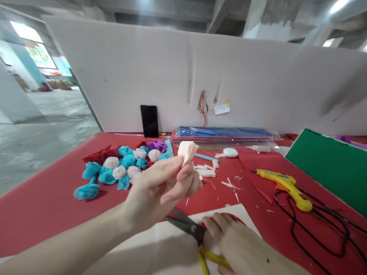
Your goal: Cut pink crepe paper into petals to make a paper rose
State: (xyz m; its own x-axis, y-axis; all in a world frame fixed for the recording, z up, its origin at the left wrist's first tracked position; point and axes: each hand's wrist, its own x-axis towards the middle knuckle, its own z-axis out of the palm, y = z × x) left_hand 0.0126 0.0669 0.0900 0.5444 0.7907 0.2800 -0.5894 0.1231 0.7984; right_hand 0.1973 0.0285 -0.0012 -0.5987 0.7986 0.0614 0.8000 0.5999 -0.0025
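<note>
My left hand (163, 187) is raised over the red table (46, 202) and pinches a small folded stack of pale pink paper (187, 151) between thumb and fingers. Lower down, my right hand (235, 240) rests on a pair of scissors (187, 227) with dark blades and yellow handles, fingers closed over the handle end. The scissors lie on a white sheet (160, 244) at the near edge. The blades point left, under my left hand.
A heap of blue, white, red and purple paper flowers (120, 166) lies left of centre. A yellow glue gun (283, 183) with a black cord (315, 229) lies to the right, beside a green sheet (329, 164). Paper scraps (206, 172), coloured sheets (223, 133) and a black phone (149, 120) sit further back.
</note>
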